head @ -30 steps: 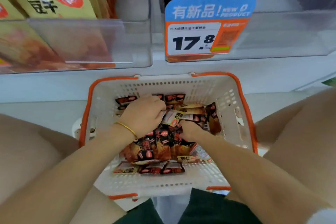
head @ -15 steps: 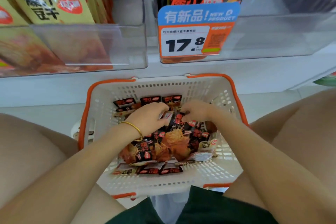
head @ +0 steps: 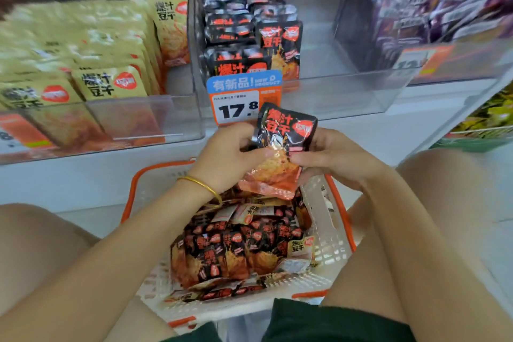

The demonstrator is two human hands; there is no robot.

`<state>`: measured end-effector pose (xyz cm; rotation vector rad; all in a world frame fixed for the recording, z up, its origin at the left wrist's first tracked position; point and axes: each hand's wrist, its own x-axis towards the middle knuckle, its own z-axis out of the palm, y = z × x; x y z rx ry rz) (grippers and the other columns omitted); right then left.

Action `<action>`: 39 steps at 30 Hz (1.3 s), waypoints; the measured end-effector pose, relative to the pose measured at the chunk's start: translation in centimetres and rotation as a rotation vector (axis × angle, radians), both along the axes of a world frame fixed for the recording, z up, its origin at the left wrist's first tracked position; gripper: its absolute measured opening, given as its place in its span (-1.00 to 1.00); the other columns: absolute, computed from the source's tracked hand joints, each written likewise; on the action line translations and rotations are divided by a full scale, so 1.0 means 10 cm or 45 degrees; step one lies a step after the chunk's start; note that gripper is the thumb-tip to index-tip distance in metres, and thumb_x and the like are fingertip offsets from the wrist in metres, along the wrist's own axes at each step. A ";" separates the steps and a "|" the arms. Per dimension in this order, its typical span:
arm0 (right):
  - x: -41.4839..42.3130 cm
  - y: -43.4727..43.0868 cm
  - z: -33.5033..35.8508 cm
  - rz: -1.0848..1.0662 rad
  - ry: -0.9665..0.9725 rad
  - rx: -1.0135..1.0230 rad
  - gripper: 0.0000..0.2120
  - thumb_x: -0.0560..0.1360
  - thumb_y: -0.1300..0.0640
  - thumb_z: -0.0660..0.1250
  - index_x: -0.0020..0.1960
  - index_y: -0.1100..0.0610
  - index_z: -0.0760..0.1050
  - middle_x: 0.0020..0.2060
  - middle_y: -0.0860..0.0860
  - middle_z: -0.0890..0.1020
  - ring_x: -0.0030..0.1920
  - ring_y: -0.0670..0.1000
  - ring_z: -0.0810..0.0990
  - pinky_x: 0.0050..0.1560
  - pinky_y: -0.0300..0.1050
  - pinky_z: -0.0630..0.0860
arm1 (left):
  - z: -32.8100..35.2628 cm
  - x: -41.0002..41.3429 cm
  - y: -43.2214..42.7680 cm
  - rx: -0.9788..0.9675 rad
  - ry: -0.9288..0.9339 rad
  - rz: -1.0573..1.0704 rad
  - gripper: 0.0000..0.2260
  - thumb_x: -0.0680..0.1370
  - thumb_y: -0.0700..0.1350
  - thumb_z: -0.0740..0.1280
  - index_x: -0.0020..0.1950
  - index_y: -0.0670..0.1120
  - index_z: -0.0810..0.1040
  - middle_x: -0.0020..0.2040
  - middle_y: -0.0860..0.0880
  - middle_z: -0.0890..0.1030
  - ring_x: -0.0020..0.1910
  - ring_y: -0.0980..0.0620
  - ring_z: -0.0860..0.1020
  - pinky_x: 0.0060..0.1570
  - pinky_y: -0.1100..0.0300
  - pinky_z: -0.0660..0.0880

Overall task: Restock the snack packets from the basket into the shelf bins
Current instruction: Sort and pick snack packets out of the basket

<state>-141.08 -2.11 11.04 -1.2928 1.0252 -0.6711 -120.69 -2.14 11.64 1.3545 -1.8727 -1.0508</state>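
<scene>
Left hand (head: 227,158) and right hand (head: 333,158) both grip one black-and-orange packet (head: 286,130). Fingers curl round its side edges, and the left thumb presses across the lower face. There may be a second packet stacked behind it; I cannot tell. The packet is upright, just below the price tag (head: 236,97), with its top corner overlapping the tag's lower right from my view.

The basket (head: 341,219) sits below the tag, between the knees, with loose packets (head: 236,253) of the same kind heaped inside. The clear bin (head: 319,91) directly behind the tag holds matching shelf packets (head: 280,41), standing in rows toward its left side. Yellow packets (head: 111,83) are left of the tag; purple packets (head: 444,3) are right of it, blurred.

Step, as I read it: the carry from basket to bin, with the packet lifted clear but not yet placed. The next move calls for raising it over the bin's front wall above the tag. It should then be set upright, face forward, against the standing rows.
</scene>
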 end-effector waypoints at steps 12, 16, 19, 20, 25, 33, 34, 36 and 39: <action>-0.22 -0.91 1.10 -0.611 0.097 -0.587 -0.81 0.44 0.40 0.35 -0.14 0.13 0.52 -0.50 -0.18 0.60 -0.44 -0.24 0.56 -0.37 -0.31 0.55 | 0.83 0.03 -0.55 -0.953 -0.726 0.299 -0.44 0.40 0.15 0.40 0.25 -0.18 0.43 0.19 -0.19 0.46 0.22 -0.18 0.39 0.19 0.12 0.22; -0.06 -1.31 0.90 -0.477 0.590 -0.527 -0.74 0.34 0.42 0.45 0.02 0.27 0.60 -0.68 -0.23 0.43 -0.60 -0.30 0.37 -0.48 -0.48 0.31 | 0.73 0.03 -0.61 -0.819 -0.918 0.281 -0.17 0.31 0.37 0.30 0.35 -0.22 0.37 0.32 -0.28 0.35 0.35 -0.28 0.28 0.36 -0.15 0.19; 0.01 -1.47 0.73 -0.340 0.891 -0.374 -0.78 0.36 0.31 0.48 0.00 0.28 0.60 -0.48 -0.03 0.55 -0.42 -0.15 0.48 -0.31 -0.30 0.49 | 0.68 0.02 -0.61 -0.796 -0.996 0.288 -0.18 0.31 0.35 0.33 0.36 -0.20 0.36 0.37 -0.27 0.32 0.39 -0.28 0.24 0.38 -0.22 0.15; 0.02 -1.50 0.70 -0.323 0.932 -0.314 -0.77 0.37 0.29 0.48 0.01 0.30 0.59 -0.33 0.08 0.59 -0.30 -0.04 0.54 -0.12 -0.17 0.58 | 0.66 0.02 -0.62 -0.805 -1.001 0.289 -0.19 0.32 0.29 0.39 0.37 -0.20 0.35 0.39 -0.26 0.30 0.41 -0.27 0.22 0.39 -0.22 0.12; 0.09 -1.58 0.72 -0.362 1.042 -0.278 -0.83 0.43 0.22 0.45 -0.03 0.26 0.55 -0.08 0.23 0.67 -0.09 0.13 0.67 0.10 0.00 0.57 | 0.61 0.03 -0.63 -0.837 -0.997 0.308 -0.19 0.31 0.26 0.41 0.41 -0.16 0.31 0.43 -0.22 0.25 0.46 -0.22 0.15 0.46 -0.18 -0.02; 0.14 -1.64 0.68 -0.507 1.100 -0.276 -0.64 0.40 0.15 0.49 -0.34 0.19 0.32 -0.32 0.12 0.60 -0.46 -0.04 0.60 -0.30 -0.16 0.55 | 0.60 0.03 -0.64 -0.844 -0.996 0.312 -0.20 0.32 0.22 0.45 0.41 -0.16 0.31 0.44 -0.22 0.25 0.47 -0.22 0.13 0.46 -0.15 -0.09; 0.14 -1.62 0.69 -0.527 1.091 -0.280 -0.63 0.39 0.15 0.50 -0.34 0.19 0.30 -0.37 0.11 0.60 -0.43 0.00 0.61 -0.33 -0.16 0.55 | 0.60 0.03 -0.63 -0.846 -0.994 0.307 -0.21 0.32 0.22 0.46 0.41 -0.17 0.32 0.44 -0.22 0.26 0.47 -0.23 0.14 0.45 -0.16 -0.08; 0.13 -1.57 0.73 -0.579 1.101 -0.337 -0.61 0.38 0.11 0.51 -0.31 0.19 0.30 -0.57 0.02 0.55 -0.47 -0.05 0.57 -0.48 -0.31 0.48 | 0.61 0.03 -0.61 -0.863 -0.983 0.299 -0.23 0.33 0.21 0.46 0.39 -0.18 0.34 0.42 -0.23 0.28 0.46 -0.24 0.16 0.45 -0.18 -0.07; 0.11 -1.38 0.85 -0.703 1.003 -0.519 -0.59 0.38 0.12 0.51 -0.06 0.19 0.28 -0.24 0.12 0.57 -0.13 0.14 0.62 -0.18 -0.11 0.53 | 0.61 0.01 -0.52 -0.948 -0.905 0.264 -0.32 0.36 0.19 0.43 0.33 -0.19 0.40 0.37 -0.23 0.35 0.43 -0.24 0.24 0.44 -0.20 0.01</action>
